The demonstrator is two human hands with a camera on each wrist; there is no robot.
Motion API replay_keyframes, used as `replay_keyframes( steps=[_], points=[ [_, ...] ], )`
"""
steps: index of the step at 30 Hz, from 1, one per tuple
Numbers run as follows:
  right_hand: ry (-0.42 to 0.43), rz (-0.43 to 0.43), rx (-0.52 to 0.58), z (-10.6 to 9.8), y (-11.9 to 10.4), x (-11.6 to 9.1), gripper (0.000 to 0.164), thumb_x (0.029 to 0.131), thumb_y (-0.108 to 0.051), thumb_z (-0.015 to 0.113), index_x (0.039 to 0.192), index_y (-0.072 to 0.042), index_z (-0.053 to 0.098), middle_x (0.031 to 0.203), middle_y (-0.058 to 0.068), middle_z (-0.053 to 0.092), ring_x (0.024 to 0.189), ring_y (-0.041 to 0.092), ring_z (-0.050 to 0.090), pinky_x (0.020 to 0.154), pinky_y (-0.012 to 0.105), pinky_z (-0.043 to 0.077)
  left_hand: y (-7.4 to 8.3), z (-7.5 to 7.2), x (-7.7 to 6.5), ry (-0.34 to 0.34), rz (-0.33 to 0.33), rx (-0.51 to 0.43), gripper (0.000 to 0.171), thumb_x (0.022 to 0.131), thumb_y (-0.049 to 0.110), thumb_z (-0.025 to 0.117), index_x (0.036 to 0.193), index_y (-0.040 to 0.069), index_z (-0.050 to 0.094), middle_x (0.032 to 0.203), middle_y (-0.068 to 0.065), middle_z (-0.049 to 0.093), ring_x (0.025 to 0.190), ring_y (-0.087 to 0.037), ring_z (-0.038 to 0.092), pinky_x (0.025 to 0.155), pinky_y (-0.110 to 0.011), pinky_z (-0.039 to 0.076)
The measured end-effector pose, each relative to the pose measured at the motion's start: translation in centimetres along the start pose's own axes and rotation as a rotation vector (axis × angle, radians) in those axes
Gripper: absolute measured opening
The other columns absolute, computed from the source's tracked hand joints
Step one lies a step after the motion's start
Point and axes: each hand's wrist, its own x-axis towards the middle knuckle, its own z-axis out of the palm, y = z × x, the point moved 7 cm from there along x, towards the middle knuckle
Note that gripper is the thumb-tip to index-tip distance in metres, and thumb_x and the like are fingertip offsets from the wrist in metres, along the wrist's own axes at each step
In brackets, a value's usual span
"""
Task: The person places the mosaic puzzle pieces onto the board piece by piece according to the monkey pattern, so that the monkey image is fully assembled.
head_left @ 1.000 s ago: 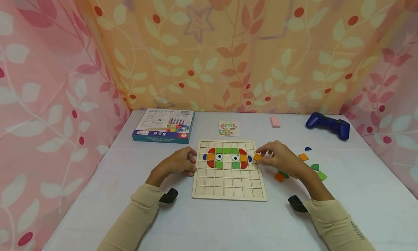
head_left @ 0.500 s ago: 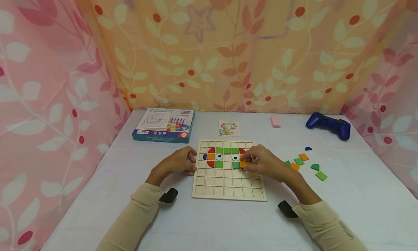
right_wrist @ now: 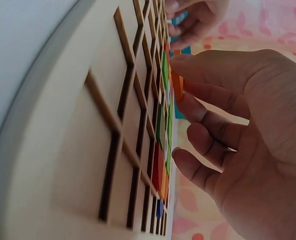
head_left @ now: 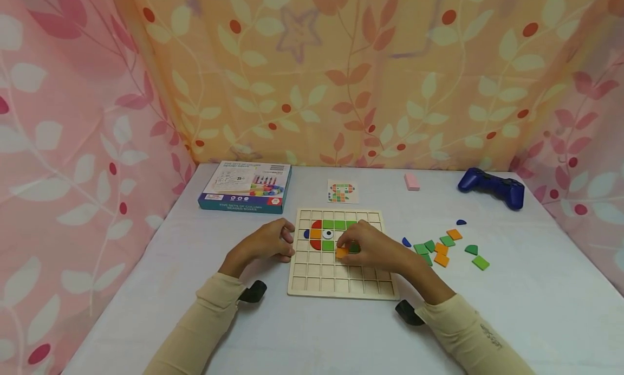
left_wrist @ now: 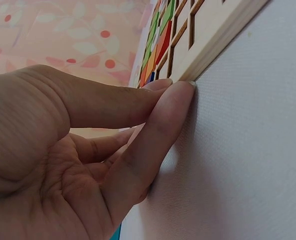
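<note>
My right hand (head_left: pixel 372 247) pinches an orange square tile (head_left: pixel 342 253) between thumb and forefinger over the wooden grid board (head_left: pixel 312 285). In the right wrist view the tile (right_wrist: pixel 177 82) stands on edge between the fingertips, its other fingers loosely bent. The left hand (head_left: pixel 268 240) rests at the board's left side, relaxed fingertips against its edge (left_wrist: pixel 207 60). On the board lie red, green and orange tiles, a blue half-round tile (head_left: pixel 306 234) and a round eye tile (head_left: pixel 328 234); my right hand covers the pattern's right part.
Loose green, orange and blue tiles (head_left: pixel 441 260) lie right of the board. Behind it are a pattern card (head_left: pixel 343 191), a pink block (head_left: pixel 411 182) and a blue game controller (head_left: pixel 491 188). A boxed set (head_left: pixel 245 187) stands at the back left.
My right hand has moved left from the board's right edge to its middle, carrying the orange tile. More loose tiles show where the arm was. The left hand has stayed put.
</note>
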Motion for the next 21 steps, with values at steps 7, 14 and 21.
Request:
replay_keyframes(
  steps=[7, 14, 21],
  points=[
    [-0.012, -0.025, -0.004, 0.7, -1.2, 0.8, 0.021, 0.093, -0.023, 0.080, 0.113, -0.016, 0.079, 0.106, -0.009, 0.070, 0.106, 0.014, 0.055, 0.096, 0.039, 0.051, 0.0, 0.0, 0.0, 0.000, 0.005, 0.009, 0.058, 0.091, 0.001, 0.078, 0.143, 0.001, 0.052, 0.116, -0.014, 0.061, 0.085, -0.019, 0.066, 0.077, -0.026, 0.062],
    [-0.022, -0.039, -0.021, 1.2, -1.9, 1.2, 0.024, 0.095, -0.024, 0.080, 0.116, -0.013, 0.079, 0.113, -0.005, 0.072, 0.109, 0.016, 0.056, 0.099, 0.039, 0.052, -0.1, 0.0, 0.1, 0.005, 0.003, 0.000, 0.057, 0.091, 0.000, 0.078, 0.142, 0.002, 0.053, 0.116, -0.014, 0.061, 0.085, -0.020, 0.067, 0.077, -0.026, 0.063],
    [-0.052, -0.034, -0.031, 1.5, -2.3, 1.3, 0.027, 0.095, -0.022, 0.080, 0.120, -0.012, 0.078, 0.117, -0.002, 0.072, 0.117, 0.021, 0.056, 0.104, 0.044, 0.052, -0.1, 0.0, 0.1, -0.001, 0.009, 0.005, 0.057, 0.092, 0.002, 0.078, 0.143, 0.002, 0.052, 0.117, -0.014, 0.060, 0.086, -0.020, 0.066, 0.077, -0.025, 0.062]
  ],
)
